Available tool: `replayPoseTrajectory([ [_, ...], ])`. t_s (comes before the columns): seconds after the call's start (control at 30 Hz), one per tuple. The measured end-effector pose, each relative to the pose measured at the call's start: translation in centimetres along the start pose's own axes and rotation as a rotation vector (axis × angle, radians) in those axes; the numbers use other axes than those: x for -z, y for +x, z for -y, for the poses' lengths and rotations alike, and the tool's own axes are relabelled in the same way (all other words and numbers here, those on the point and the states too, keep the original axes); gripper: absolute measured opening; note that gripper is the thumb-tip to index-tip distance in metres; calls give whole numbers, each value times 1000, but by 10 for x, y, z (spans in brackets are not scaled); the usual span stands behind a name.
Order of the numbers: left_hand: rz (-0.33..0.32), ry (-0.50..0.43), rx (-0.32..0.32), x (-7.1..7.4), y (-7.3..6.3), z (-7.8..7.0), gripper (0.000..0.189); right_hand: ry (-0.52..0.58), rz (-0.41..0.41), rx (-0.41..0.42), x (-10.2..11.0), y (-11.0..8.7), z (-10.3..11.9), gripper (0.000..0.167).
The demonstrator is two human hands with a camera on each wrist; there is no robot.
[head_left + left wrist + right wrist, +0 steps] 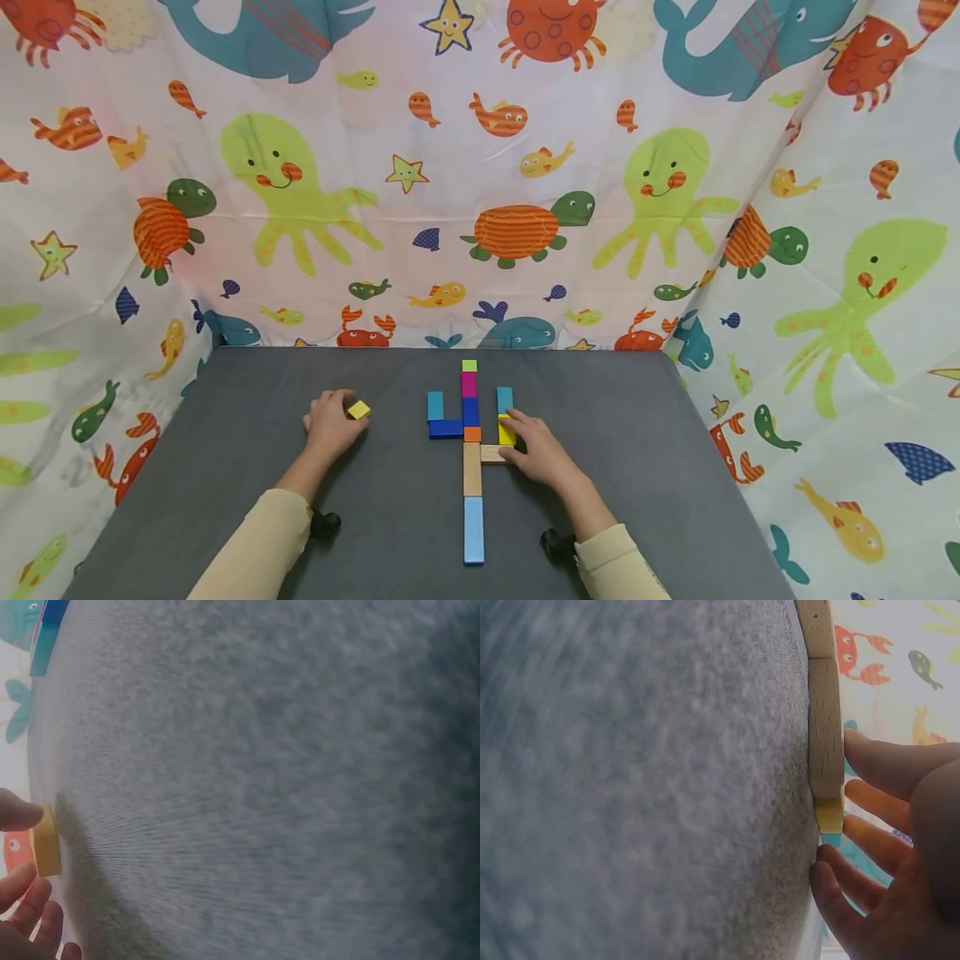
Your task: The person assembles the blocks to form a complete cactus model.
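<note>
Off to the left, my left hand (330,425) pinches a small yellow block (359,410) between thumb and fingertips; the left wrist view shows this block (46,841) held over the grey cloth. My right hand (543,452) is at the right branch of a flat layout of coloured blocks. Its fingertips touch a second yellow block (506,429), and its thumb lies at the end of a plain wooden block (492,454). A teal block (505,398) continues the branch beyond the yellow one. In the right wrist view the thumb (862,754) is beside the wooden block (825,727).
The layout's centre column runs from a light blue block (473,531) through wooden, orange (472,434), blue and magenta (468,384) blocks to a green one (469,365). A blue block (446,429) and a teal block (435,406) form its left branch. A patterned curtain (480,183) surrounds the table (390,517).
</note>
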State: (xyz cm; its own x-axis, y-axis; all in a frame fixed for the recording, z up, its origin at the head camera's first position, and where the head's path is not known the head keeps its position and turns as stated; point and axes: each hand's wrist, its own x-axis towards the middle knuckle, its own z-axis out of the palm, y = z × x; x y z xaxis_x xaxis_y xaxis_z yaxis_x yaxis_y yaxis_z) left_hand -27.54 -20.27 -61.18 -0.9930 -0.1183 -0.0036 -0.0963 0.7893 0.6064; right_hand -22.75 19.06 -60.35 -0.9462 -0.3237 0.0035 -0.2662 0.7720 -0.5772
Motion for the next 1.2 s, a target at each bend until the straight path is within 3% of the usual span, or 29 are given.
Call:
replayPoseTrajectory([
  [0.27, -10, -38, -10, -3, -1, 2, 47, -5, -1, -9, 2, 0, 0, 55],
  [0.57, -37, -101, -107, -1, 1, -3, 38, 1, -2, -12, 4, 0, 0, 55],
  [1.2, -7, -155, -215, -4, 19, -42, 36, 4, 14, -10, 3, 2, 0, 55],
])
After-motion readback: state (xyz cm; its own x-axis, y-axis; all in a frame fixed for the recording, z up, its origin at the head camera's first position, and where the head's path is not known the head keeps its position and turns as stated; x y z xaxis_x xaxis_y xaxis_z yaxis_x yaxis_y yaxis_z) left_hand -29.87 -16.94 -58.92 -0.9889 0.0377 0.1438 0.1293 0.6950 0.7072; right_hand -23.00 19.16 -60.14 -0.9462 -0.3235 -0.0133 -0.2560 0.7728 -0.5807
